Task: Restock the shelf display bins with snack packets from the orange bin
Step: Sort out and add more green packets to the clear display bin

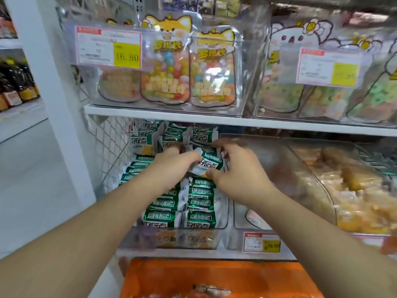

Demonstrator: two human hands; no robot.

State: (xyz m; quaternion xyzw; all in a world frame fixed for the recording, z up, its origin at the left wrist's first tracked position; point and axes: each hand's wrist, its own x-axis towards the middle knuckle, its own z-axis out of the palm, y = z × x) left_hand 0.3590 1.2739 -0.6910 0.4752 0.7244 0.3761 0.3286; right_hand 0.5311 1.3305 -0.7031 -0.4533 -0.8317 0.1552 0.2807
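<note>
A clear display bin on the lower shelf holds rows of green-and-white snack packets. Both hands reach into it. My left hand and my right hand together hold one green-and-white packet above the rows, fingers curled on its ends. The orange bin sits at the bottom of the view, below the shelf, with a few packets showing in it.
To the right, a second clear bin holds orange-yellow snack packs. The shelf above carries clear bins of candy bags with price tags. A white pillar stands at left, beside a wire mesh side panel.
</note>
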